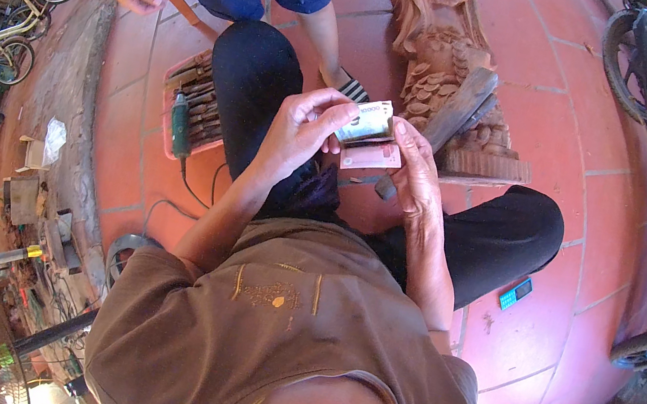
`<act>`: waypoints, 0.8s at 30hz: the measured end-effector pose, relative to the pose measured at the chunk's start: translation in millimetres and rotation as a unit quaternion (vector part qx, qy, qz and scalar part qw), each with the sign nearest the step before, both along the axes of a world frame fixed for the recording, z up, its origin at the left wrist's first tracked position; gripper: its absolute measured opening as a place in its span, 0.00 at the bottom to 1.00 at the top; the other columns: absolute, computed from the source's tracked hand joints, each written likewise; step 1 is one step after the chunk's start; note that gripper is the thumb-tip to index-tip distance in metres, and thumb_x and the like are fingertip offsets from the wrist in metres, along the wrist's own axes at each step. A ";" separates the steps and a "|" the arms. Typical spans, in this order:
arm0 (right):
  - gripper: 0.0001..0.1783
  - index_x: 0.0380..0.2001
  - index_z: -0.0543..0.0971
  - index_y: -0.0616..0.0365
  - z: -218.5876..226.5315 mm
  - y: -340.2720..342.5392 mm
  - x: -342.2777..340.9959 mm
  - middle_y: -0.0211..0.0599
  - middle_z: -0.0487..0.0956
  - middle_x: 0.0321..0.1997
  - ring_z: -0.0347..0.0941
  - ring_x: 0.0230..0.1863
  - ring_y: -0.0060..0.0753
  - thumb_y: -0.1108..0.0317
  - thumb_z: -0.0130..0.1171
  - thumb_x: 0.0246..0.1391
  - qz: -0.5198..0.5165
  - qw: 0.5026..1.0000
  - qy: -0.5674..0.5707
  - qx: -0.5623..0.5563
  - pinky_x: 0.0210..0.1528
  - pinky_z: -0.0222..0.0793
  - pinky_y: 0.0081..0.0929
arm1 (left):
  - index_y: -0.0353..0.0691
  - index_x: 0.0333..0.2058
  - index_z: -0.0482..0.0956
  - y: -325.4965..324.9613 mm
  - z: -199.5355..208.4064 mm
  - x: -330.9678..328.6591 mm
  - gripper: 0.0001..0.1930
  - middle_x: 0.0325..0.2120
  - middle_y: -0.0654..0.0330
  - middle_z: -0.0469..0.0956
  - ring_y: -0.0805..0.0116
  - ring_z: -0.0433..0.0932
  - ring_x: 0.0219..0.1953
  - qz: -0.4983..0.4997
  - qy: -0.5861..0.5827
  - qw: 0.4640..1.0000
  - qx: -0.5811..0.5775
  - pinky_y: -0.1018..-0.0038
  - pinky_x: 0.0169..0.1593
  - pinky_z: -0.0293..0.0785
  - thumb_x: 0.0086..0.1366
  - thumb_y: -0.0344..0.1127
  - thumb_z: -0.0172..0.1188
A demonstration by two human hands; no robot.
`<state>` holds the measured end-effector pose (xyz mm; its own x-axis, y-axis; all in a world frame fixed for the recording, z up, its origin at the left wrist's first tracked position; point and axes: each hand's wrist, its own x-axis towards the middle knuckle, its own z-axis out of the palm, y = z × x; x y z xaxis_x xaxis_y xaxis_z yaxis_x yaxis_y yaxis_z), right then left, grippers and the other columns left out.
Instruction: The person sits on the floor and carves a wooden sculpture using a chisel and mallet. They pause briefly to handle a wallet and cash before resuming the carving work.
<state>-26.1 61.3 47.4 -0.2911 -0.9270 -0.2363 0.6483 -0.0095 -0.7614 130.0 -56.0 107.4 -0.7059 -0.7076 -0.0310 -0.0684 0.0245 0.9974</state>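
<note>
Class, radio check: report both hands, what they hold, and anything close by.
Left hand and right hand both grip a wad of banknotes. Wood carving just beyond. Tool tray to the left.

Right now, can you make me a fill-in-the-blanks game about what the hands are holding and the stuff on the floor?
1. Both hands, the left hand and the right hand, hold a small stack of folded ______ between them.
2. The carved statue lying on the red tiles is made of ______.
3. The tray of chisels lies on the person's ______ side.
4. The green power tool lies across the ______.

Missing words: banknotes; wood; left; tray
</note>
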 end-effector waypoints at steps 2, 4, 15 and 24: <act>0.20 0.48 0.78 0.57 4.9 1.4 1.2 0.29 0.82 0.38 0.78 0.35 0.20 0.53 0.60 0.63 0.008 1.000 0.000 0.006 0.37 0.76 0.22 | 0.33 0.38 0.81 -5.2 -6.2 2.7 0.13 0.24 0.63 0.78 0.80 0.73 0.19 0.006 0.015 0.997 0.074 0.83 0.23 0.67 0.68 0.39 0.61; 0.18 0.47 0.78 0.57 -1.7 -0.5 -0.7 0.29 0.82 0.38 0.78 0.34 0.20 0.56 0.61 0.62 0.028 1.000 0.005 0.001 0.36 0.76 0.22 | 0.35 0.36 0.81 -7.6 -7.7 3.6 0.12 0.24 0.64 0.78 0.80 0.72 0.19 0.000 0.031 0.995 0.096 0.83 0.23 0.66 0.67 0.40 0.62; 0.14 0.45 0.79 0.60 -0.1 -1.6 2.2 0.31 0.83 0.37 0.80 0.34 0.20 0.63 0.61 0.60 0.036 0.999 -0.015 0.007 0.36 0.76 0.20 | 0.34 0.40 0.79 -4.2 -23.1 1.6 0.10 0.26 0.66 0.78 0.85 0.72 0.23 0.029 0.023 0.999 -0.007 0.85 0.23 0.65 0.68 0.36 0.62; 0.14 0.47 0.81 0.60 -8.7 -4.6 6.3 0.31 0.84 0.38 0.80 0.35 0.19 0.66 0.60 0.60 -0.002 1.000 0.008 0.011 0.38 0.76 0.20 | 0.33 0.45 0.78 -0.8 -30.0 -4.6 0.12 0.36 0.61 0.81 0.79 0.77 0.36 0.046 0.074 0.994 -0.069 0.79 0.43 0.76 0.63 0.28 0.66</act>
<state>-19.8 56.7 38.7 -0.2989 -0.9205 -0.2517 0.6365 0.0043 -0.7713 125.4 -56.8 77.4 -0.6272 -0.7600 0.1707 0.0709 0.1625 0.9842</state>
